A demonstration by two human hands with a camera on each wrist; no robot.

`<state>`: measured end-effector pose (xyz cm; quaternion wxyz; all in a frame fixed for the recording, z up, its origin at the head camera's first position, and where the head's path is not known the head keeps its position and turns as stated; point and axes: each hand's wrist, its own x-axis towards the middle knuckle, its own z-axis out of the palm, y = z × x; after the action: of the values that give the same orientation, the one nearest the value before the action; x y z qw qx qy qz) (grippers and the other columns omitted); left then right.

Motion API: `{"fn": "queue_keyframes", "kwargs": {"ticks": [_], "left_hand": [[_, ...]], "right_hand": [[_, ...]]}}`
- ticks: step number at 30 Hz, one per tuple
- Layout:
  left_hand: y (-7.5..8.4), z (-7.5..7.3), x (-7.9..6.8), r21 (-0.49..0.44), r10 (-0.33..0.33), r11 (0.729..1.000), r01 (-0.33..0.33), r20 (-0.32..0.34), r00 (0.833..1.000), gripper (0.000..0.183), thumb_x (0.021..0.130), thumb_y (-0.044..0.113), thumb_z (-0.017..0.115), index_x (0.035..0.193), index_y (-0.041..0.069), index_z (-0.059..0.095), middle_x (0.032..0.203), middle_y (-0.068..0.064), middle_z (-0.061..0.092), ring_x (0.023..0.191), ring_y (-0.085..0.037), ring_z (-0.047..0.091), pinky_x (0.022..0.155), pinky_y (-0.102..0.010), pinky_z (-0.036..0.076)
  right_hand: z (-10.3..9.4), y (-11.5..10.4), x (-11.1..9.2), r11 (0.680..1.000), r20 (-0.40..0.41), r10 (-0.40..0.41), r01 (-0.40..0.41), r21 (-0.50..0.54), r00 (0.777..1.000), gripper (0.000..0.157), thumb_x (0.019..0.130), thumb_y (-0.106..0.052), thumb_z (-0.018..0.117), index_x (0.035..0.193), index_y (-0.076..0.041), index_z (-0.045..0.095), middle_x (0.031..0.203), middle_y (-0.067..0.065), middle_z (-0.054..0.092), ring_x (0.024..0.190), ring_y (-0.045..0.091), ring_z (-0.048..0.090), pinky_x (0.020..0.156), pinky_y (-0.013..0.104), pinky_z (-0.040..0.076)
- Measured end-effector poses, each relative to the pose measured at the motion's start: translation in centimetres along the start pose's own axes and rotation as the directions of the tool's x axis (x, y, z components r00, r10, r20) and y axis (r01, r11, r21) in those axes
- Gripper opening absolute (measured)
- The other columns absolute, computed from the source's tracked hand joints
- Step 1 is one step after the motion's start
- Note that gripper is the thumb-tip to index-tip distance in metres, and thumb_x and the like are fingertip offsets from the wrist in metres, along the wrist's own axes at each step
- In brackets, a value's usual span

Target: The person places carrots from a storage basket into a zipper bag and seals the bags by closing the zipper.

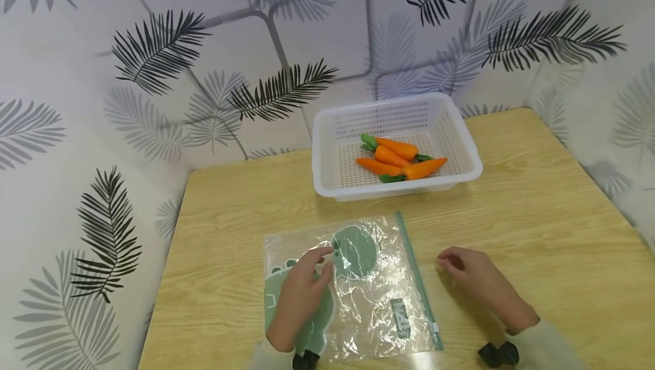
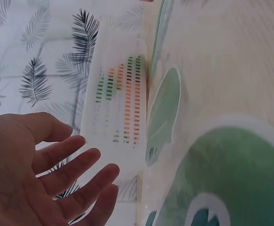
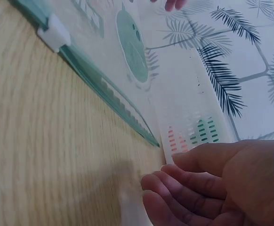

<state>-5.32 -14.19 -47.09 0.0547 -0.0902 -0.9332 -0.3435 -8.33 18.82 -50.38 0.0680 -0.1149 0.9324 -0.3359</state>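
A clear zip bag with green cartoon prints lies flat on the wooden table, its green zipper strip along the right side. The white slider sits at the strip's near end, and the strip's two edges stand apart in the right wrist view. Over the bag's left half hovers my left hand, fingers loosely bent and holding nothing. My right hand is over the table just right of the strip, its fingers loosely curled around nothing. Behind the bag, a white plastic basket holds several carrots with green tops.
The pale wooden table reaches back to a wall covered in leaf-print paper. The basket stands near the table's back edge, close to that wall. Dark wrist devices show at both sleeves.
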Motion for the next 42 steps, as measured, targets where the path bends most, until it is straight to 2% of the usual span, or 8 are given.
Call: {"fn": "queue_keyframes", "kwargs": {"ticks": [4,8,17,23,28,32,38,42], "left_hand": [[0.6,1.1,0.6,-0.008,0.038,0.999,-0.038,0.004,0.999,0.028,0.088,0.023,0.053,0.115,0.018,0.056,0.108,0.002,0.058,0.090,-0.012,0.056,0.066,-0.029,0.048],[1.6,2.3,1.3,-0.026,0.022,0.999,-0.021,0.032,0.999,0.028,0.088,0.024,0.052,0.116,0.019,0.056,0.106,0.002,0.059,0.087,-0.013,0.056,0.062,-0.026,0.047],[4.2,5.3,1.6,-0.044,-0.006,0.999,0.012,0.116,0.993,0.028,0.089,0.027,0.050,0.116,0.023,0.055,0.112,0.009,0.056,0.092,-0.011,0.056,0.072,-0.029,0.048],[5.7,7.0,2.0,-0.019,0.043,0.999,-0.041,0.157,0.987,0.029,0.088,0.027,0.051,0.115,0.019,0.057,0.113,0.007,0.056,0.099,-0.012,0.054,0.081,-0.029,0.046],[6.0,8.5,2.5,-0.043,0.062,0.998,-0.055,0.185,0.981,0.028,0.088,0.026,0.052,0.113,0.015,0.058,0.111,0.006,0.057,0.105,-0.010,0.051,0.088,-0.026,0.041],[5.9,9.5,2.9,-0.046,0.033,0.999,-0.024,0.210,0.977,0.027,0.088,0.026,0.052,0.113,0.015,0.057,0.109,0.006,0.057,0.100,-0.009,0.052,0.085,-0.024,0.043],[5.9,10.5,3.4,-0.095,-0.015,0.995,0.036,0.211,0.977,0.028,0.087,0.024,0.054,0.113,0.014,0.057,0.104,0.003,0.058,0.093,-0.009,0.054,0.078,-0.023,0.045],[5.9,11.0,3.8,-0.101,-0.032,0.993,0.053,0.200,0.979,0.027,0.086,0.025,0.055,0.110,0.011,0.058,0.095,0.001,0.058,0.085,-0.009,0.053,0.071,-0.022,0.046]], "right_hand": [[0.3,-0.5,0.1,1.000,0.025,0.015,-0.015,0.016,1.000,0.015,0.086,-0.017,0.057,0.093,-0.006,0.064,0.081,-0.002,0.061,0.070,0.009,0.053,0.059,0.026,0.045],[0.5,-1.0,0.2,1.000,0.047,0.016,-0.017,0.024,0.999,0.017,0.087,-0.018,0.057,0.095,-0.006,0.064,0.083,-0.002,0.062,0.073,0.010,0.054,0.061,0.026,0.046],[1.4,-1.6,0.5,0.999,0.082,-0.008,0.004,0.048,0.997,0.019,0.086,-0.017,0.058,0.098,-0.002,0.063,0.087,0.002,0.063,0.078,0.015,0.057,0.067,0.031,0.049],[1.9,-1.9,0.6,0.999,0.047,0.000,-0.002,0.047,0.999,0.020,0.086,-0.014,0.056,0.099,-0.001,0.063,0.091,0.008,0.064,0.080,0.019,0.059,0.068,0.034,0.050],[2.3,-2.2,0.6,0.998,0.024,0.004,-0.005,0.055,1.000,0.021,0.086,-0.012,0.056,0.101,0.000,0.063,0.095,0.012,0.064,0.087,0.025,0.060,0.074,0.040,0.049],[2.5,-2.7,0.6,0.994,0.043,0.040,-0.044,0.098,0.998,0.025,0.087,-0.013,0.055,0.105,0.003,0.061,0.096,0.013,0.064,0.087,0.024,0.060,0.074,0.037,0.050],[2.7,-3.2,0.5,0.972,0.087,0.107,-0.123,0.199,0.990,0.028,0.087,-0.009,0.053,0.109,0.008,0.056,0.093,0.014,0.064,0.072,0.014,0.062,0.064,0.027,0.052],[2.9,-3.4,0.5,0.976,0.066,0.102,-0.112,0.187,0.993,0.027,0.087,-0.010,0.054,0.108,0.006,0.058,0.093,0.013,0.064,0.071,0.012,0.060,0.064,0.027,0.051]]}}
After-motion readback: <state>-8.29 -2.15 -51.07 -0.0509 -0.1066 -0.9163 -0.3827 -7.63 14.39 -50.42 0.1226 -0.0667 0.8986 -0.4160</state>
